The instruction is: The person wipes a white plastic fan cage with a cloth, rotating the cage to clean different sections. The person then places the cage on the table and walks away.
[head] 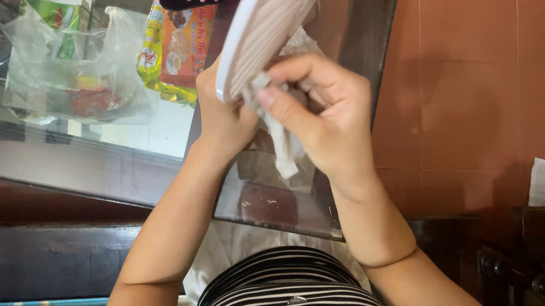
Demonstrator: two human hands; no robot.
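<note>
head cam | looks steeply down | close on hands (pixel 282 115) | single view

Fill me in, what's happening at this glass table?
A person holds a white slatted grille, apparently a small pink fan's, in the left hand. The right hand presses a crumpled grey cloth against its edge. Behind, on the glass table, lie a clear plastic bag and an orange snack packet.
</note>
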